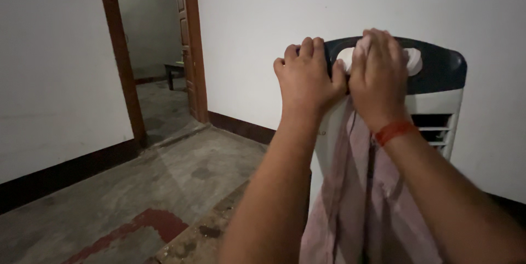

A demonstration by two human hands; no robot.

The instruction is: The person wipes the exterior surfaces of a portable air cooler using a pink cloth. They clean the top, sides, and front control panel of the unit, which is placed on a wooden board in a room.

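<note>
A: Nearest us, what hangs down between the forearms?

B: A pale pink cloth (356,209), draped down the front of the white air cooler (438,110). It looks thin and limp, so I'd judge it light and soft, easy to bunch anywhere along its length.

A: And the hands?

B: The right hand (378,75), with a red band (394,131) at the wrist, presses the cloth's upper end onto the cooler's dark top. The left hand (308,80) is curled over the top edge just beside it, gripping the cooler.

A: Is the cooler itself easy to hold?

B: Probably stiff, smooth plastic; the top rim seems the firmest hold.

A: Beyond?

B: A plain wall (263,33) and an open doorway (156,61).
</note>
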